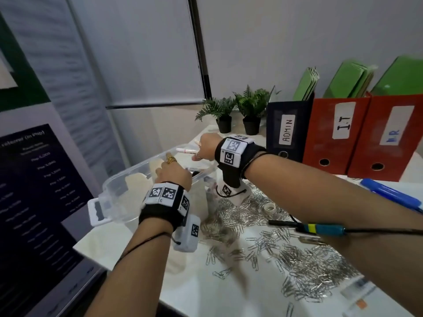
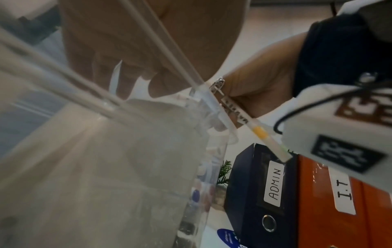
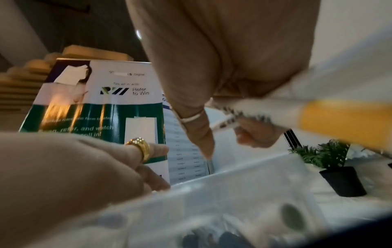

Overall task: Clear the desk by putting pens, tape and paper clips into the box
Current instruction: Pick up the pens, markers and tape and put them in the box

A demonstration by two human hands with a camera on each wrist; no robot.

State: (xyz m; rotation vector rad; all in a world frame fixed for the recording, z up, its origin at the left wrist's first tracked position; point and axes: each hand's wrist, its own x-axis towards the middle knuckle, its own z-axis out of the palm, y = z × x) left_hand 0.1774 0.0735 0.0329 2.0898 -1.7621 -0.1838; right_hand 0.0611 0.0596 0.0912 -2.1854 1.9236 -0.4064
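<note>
At centre frame, the right hand point(image 1: 207, 146) pinches a slim white pen point(image 1: 187, 151) above the clear plastic box point(image 1: 119, 191) — left hand point(image 1: 170, 171) fingers curl over its rim. Best lowered inside before letting go; silver paper clips point(image 1: 297, 266) litter the tabletop point(image 1: 206, 294).

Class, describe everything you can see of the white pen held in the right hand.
The white pen is a slim stick of white plastic with dark printed lettering and a yellow band partway along its barrel. The right hand pinches it between curled fingers, so it lies roughly level above the far rim of the clear plastic box, which the left hand holds. It touches nothing else.
</note>
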